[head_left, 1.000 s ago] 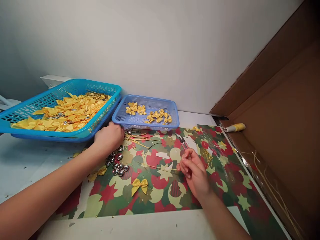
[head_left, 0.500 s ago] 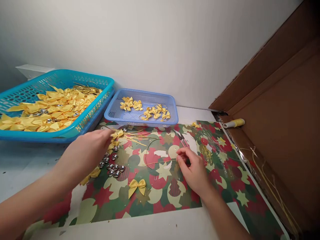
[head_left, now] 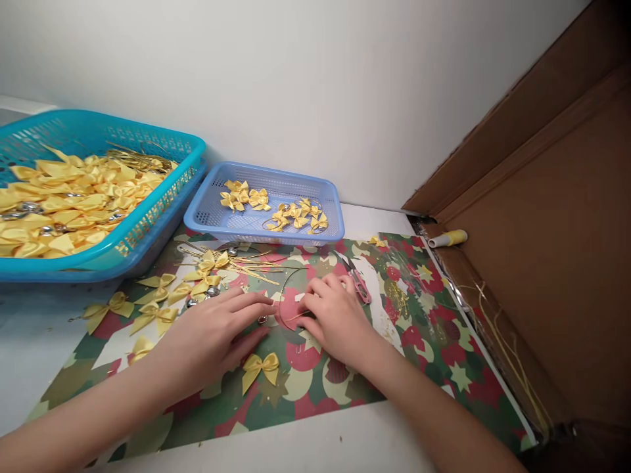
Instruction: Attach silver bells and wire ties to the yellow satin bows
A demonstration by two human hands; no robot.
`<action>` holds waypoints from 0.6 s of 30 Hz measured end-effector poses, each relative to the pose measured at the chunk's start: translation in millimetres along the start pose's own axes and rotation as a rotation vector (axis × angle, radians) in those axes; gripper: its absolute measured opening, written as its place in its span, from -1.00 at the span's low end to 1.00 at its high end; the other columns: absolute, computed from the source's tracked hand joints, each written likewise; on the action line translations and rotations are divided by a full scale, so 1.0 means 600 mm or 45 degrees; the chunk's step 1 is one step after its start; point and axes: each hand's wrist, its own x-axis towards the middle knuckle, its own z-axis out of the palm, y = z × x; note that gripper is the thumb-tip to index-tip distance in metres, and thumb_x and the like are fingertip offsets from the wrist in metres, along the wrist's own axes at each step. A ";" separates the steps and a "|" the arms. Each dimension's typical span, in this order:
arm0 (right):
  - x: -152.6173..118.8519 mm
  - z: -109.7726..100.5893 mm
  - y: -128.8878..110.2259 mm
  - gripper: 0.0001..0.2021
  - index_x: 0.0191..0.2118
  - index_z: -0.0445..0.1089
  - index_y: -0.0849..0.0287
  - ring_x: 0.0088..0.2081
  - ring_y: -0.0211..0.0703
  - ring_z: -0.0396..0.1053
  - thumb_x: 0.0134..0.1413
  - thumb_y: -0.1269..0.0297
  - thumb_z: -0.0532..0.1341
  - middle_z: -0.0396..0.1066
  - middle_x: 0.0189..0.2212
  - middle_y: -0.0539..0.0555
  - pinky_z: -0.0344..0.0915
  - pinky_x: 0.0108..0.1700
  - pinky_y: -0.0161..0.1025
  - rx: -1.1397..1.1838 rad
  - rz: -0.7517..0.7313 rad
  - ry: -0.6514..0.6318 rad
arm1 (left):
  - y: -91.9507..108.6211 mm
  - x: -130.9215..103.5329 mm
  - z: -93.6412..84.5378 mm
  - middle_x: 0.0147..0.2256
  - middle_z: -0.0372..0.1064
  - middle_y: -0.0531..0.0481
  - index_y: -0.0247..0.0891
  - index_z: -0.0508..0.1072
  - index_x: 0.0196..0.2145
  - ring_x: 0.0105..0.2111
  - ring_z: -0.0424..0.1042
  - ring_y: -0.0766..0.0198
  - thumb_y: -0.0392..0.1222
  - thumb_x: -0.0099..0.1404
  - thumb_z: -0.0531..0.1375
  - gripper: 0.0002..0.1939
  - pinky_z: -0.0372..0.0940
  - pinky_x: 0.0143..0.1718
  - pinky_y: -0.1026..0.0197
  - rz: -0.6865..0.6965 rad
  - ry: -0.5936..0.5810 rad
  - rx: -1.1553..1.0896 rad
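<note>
My left hand (head_left: 221, 335) is closed at the fingertips around a small silver bell (head_left: 263, 319), low over the patterned sheet. Facing it, my right hand (head_left: 338, 318) pinches a thin gold cord (head_left: 282, 299), whose loop curves up between both hands. Other silver bells (head_left: 211, 291) lie behind my left hand, which partly hides them. A single yellow ribbon bow (head_left: 262, 369) rests in front of the hands. Several more yellow bows (head_left: 155, 317) are scattered to the left. Pink-handled scissors (head_left: 362, 289) lie just beyond my right hand.
Gold cords (head_left: 256, 266) lie beyond the hands. A turquoise basket (head_left: 148, 220) full of bows stands at left, beside a smaller blue basket (head_left: 266, 235) with several bows. A cardboard wall (head_left: 542, 217) borders the right side, with a yellow-and-white cone (head_left: 447, 238) near it.
My left hand has moved right, from the bows and bells to the cord, with a bell at its fingertips. My right hand has shifted left, nearer to it. The camera view has shifted slightly.
</note>
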 end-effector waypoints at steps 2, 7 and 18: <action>0.020 -0.001 -0.001 -0.90 -0.28 0.47 0.18 -0.12 0.00 0.26 0.26 0.28 0.26 0.46 -0.25 0.11 0.08 -0.02 0.03 -0.057 -0.029 -0.157 | 0.000 0.011 -0.005 -0.05 0.57 -0.05 -0.10 0.55 -0.03 -0.16 0.49 0.09 -0.14 0.43 0.02 -0.67 0.38 -0.10 0.06 0.101 -0.055 -0.047; 0.030 -0.016 0.005 -0.85 -0.29 0.43 0.21 -0.11 -0.02 0.26 0.33 0.32 0.19 0.44 -0.24 0.12 0.09 -0.01 0.01 -0.041 -0.032 -0.279 | -0.021 0.030 -0.003 0.01 0.54 -0.09 -0.10 0.57 0.02 -0.20 0.42 0.09 -0.06 0.43 0.07 -0.65 0.36 -0.12 0.06 0.150 -0.173 -0.082; 0.027 -0.056 0.017 -0.83 -0.35 0.31 0.11 -0.13 -0.16 0.28 0.32 0.30 0.15 0.33 -0.26 0.00 0.20 -0.03 -0.20 1.014 0.060 0.254 | 0.026 0.082 -0.018 0.06 0.41 -0.01 -0.05 0.41 0.06 0.02 0.37 0.14 0.04 0.42 0.10 -0.67 0.29 0.04 0.16 -0.131 -0.152 -0.826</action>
